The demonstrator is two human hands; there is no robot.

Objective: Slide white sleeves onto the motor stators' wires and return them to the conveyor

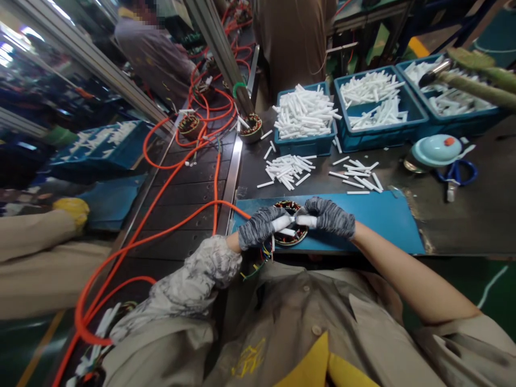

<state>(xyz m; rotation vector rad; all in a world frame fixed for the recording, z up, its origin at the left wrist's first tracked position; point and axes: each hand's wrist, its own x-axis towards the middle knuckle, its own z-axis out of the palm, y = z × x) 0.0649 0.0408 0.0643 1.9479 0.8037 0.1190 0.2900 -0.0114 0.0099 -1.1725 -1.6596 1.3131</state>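
A round motor stator (288, 239), with dark windings showing red and yellow bits, rests on a blue mat (371, 228) in front of my body. Over it, my left hand (261, 227) and my right hand (331, 216) nearly meet, both in grey striped gloves with white-covered fingers. The fingers of each are pinched together; what lies between the tips is too small to make out. Just under the left fingers a white tube (287, 232) sticks out across the stator. Coloured lead wires (264, 255) hang from its near left side.
Loose white tubes (287, 171) lie beyond the mat, with another pile (360, 174) to the right. Blue bins (308, 145) of tubes stand behind. Blue-handled scissors (457, 174) lie beside a light-blue lidded container (435, 150). Orange hoses (217, 185) cross the conveyor (161, 207); co-workers stand nearby.
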